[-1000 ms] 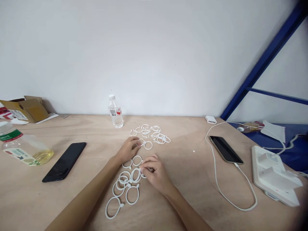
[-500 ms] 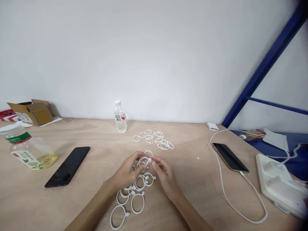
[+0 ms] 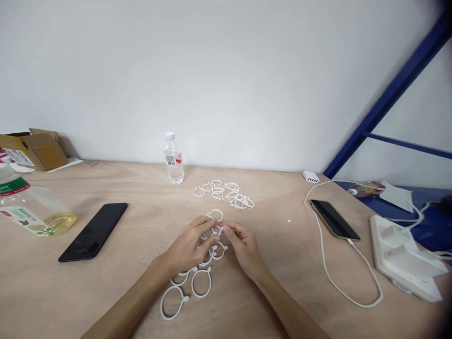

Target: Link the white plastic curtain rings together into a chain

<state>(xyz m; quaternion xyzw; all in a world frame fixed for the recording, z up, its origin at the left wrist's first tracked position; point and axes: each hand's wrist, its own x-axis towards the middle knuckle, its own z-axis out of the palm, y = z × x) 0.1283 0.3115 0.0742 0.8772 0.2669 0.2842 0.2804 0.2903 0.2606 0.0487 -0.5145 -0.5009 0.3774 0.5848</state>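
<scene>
My left hand (image 3: 189, 245) and my right hand (image 3: 243, 245) meet over the middle of the wooden table (image 3: 275, 263), fingertips pinched together on one white plastic ring (image 3: 216, 231). Under and before them lies a chain of closed white rings (image 3: 197, 280), ending in a larger loop (image 3: 173, 303) near me. One single ring (image 3: 215, 215) lies just beyond my fingers. Farther back is a loose heap of open white rings (image 3: 226, 194).
A small water bottle (image 3: 173, 159) stands behind the heap. A black phone (image 3: 94, 230) and a lying oil bottle (image 3: 31, 212) are at left, a cardboard box (image 3: 33, 149) at far left. At right are a phone on a white cable (image 3: 334, 219), a white charger block (image 3: 310, 177) and a white tray (image 3: 406, 256).
My left hand came back from the far rings with one ring and met my right hand. Both hands now pinch it above the chain. The camera view shifted slightly.
</scene>
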